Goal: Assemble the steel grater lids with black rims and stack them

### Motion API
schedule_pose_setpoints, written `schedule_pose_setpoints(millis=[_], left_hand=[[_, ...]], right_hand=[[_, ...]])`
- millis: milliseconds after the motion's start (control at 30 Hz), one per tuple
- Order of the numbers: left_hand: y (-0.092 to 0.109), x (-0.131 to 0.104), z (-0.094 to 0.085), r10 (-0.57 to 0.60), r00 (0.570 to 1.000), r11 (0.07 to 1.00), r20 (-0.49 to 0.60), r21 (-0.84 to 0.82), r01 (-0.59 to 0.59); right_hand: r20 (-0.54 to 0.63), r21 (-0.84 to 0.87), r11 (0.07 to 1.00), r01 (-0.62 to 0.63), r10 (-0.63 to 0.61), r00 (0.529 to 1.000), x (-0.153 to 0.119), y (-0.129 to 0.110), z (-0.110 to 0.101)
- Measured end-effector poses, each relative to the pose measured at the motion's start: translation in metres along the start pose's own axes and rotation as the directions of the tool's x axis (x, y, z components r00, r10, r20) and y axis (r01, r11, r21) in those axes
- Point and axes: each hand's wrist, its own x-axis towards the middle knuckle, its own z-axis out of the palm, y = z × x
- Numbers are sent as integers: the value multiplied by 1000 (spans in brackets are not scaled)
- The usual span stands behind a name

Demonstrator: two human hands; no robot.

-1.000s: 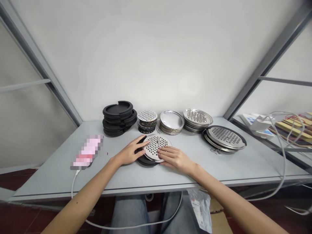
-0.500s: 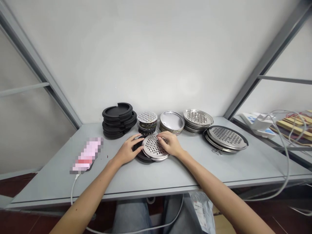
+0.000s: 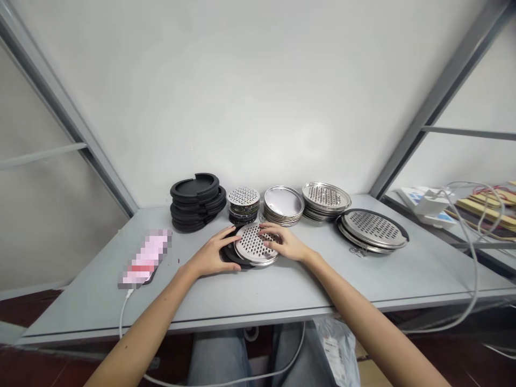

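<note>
We wear faded blue-grey denim trousers [image 3: 220,355], lightly creased over both legs. Our left forearm [image 3: 149,317] and right forearm [image 3: 363,306] are bare and slender as far as the view reaches. A small round spot [image 3: 126,347] marks the left one. Our left hand [image 3: 212,258] and right hand [image 3: 288,242] are bare too, with slim fingers.

One head-worn view looks forward and steeply down from above the seated person's lap, across the grey surface [image 3: 298,290] toward a pale wall [image 3: 250,97]. It sits within arm's reach.
</note>
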Motion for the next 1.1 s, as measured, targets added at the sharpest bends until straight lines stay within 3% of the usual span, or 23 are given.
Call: schedule_pose_setpoints(millis=[267, 433, 533, 767, 1100], left_hand=[[-2, 0, 1, -10, 1000, 1000, -28, -19, 10], [-2, 0, -1, 11, 1000, 1000, -20, -28, -12], [-3, -2, -3, 20, 1000, 999, -4, -43, -20], [-4, -3, -2, 10, 1000, 997, -13, -73, -11], [0, -2, -1, -11, 1000, 996, -1, -86, 10]], right_hand=[[174, -37, 999, 3, 4, 985, -3, 4, -5], [144, -78, 994, -74, 85, 986, -6, 1, -16], [191, -75, 994, -81, 94, 977, -8, 2, -18], [174, -72, 995, -70, 81, 981, -9, 7, -7], [146, -121, 992, -30, 48, 988, -5, -3, 6]])
